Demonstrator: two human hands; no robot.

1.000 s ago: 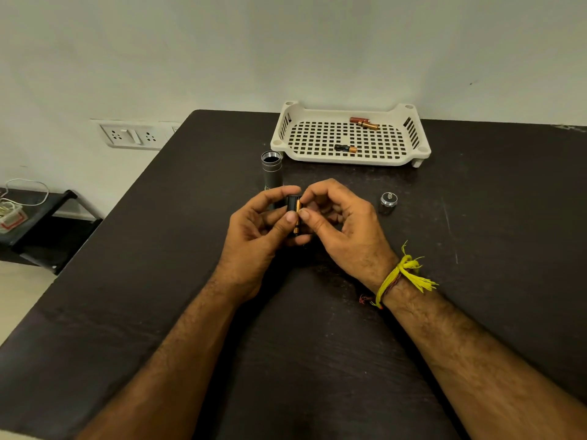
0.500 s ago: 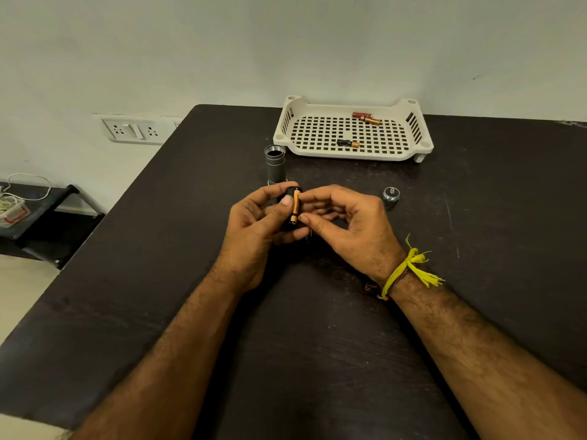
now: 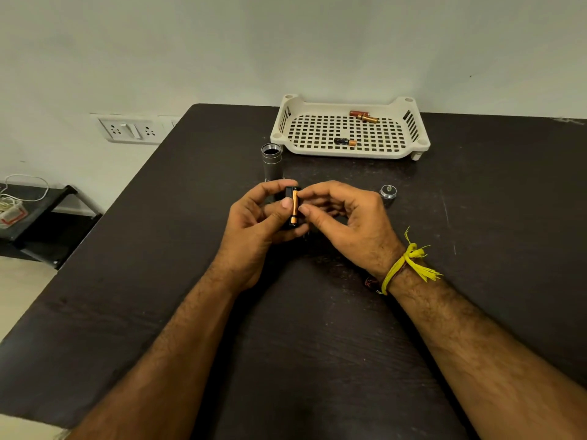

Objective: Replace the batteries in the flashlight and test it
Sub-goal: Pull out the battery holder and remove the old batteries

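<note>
My left hand [image 3: 254,227] grips a small black battery holder [image 3: 289,193] upright above the table. A copper-and-black battery [image 3: 294,208] lies in the holder's front slot. My right hand [image 3: 346,220] pinches that battery from the right with thumb and forefinger. The grey flashlight body [image 3: 272,163] stands upright just behind my hands, its open threaded end up. The silver tail cap [image 3: 388,192] rests on the table to the right of my right hand.
A cream perforated tray [image 3: 349,152] at the table's far edge holds three loose batteries [image 3: 345,141]. The dark table [image 3: 317,328] ends at a left edge above a low black shelf [image 3: 41,217]. A wall socket panel [image 3: 130,130] is at the left.
The battery has turned further toward me in the holder and shows more of its copper side. Both hands stay together in the same place.
</note>
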